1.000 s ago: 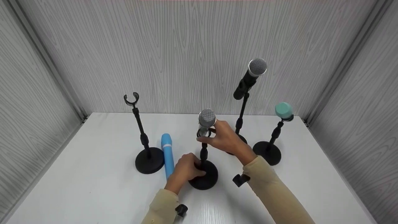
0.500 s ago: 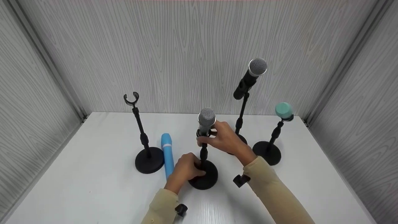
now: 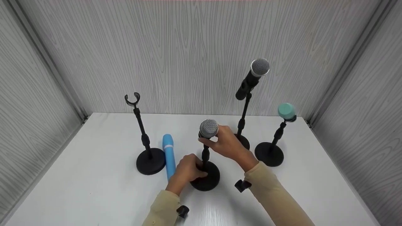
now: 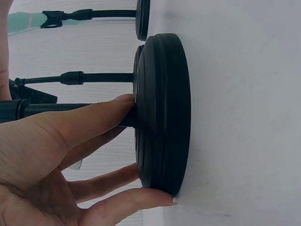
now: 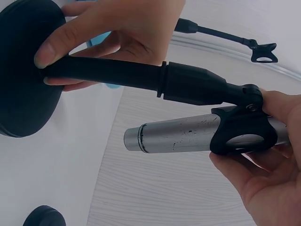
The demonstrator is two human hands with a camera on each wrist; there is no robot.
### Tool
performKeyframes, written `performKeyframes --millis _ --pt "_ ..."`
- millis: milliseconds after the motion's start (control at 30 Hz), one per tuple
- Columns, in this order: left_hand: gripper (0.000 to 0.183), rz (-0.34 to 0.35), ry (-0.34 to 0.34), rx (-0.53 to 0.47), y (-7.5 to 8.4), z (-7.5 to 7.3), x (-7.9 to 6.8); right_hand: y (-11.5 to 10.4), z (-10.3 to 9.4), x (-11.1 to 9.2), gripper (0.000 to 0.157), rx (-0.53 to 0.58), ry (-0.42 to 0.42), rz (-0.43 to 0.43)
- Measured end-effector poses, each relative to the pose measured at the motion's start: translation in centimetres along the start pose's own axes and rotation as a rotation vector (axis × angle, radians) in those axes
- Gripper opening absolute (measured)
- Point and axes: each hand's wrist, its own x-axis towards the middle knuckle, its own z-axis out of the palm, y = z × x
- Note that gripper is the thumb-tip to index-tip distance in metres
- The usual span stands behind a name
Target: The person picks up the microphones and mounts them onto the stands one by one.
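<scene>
A silver microphone (image 5: pixel 181 134) with a mesh head (image 3: pixel 209 128) sits in the clip (image 5: pixel 247 134) of a black microphone stand (image 3: pixel 205 153). My right hand (image 3: pixel 228 142) grips this microphone at the clip, thumb and fingers on opposite sides; the right wrist view shows the silver body running out through the clip. My left hand (image 3: pixel 188 169) holds the stand low down. In the left wrist view its fingers (image 4: pixel 101 117) lie along the pole's foot and reach the edge of the round base (image 4: pixel 164 117), which is down on the white table.
A blue microphone (image 3: pixel 169 153) lies left of my left hand, beside a stand with a bare clip (image 3: pixel 150 161). Behind on the right stand a tall stand with a black microphone (image 3: pixel 251 80) and a short one with a green-topped microphone (image 3: pixel 286 111). Grey panels (image 3: pixel 201 56) enclose the table.
The silver microphone's head has come down toward the clip, and my right hand has shifted slightly lower with it. My left hand and the stand's base have stayed put.
</scene>
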Motion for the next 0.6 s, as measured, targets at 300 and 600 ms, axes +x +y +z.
performKeyframes --millis 300,600 --pt "0.026 -0.022 -0.009 0.005 0.1 0.2 -0.1 -0.6 -1.2 -2.6 0.054 -0.009 -0.011 0.204" --pt "0.031 -0.025 0.000 0.011 0.1 0.0 -0.1 -1.7 0.0 -4.4 0.034 -0.077 0.028 0.369"
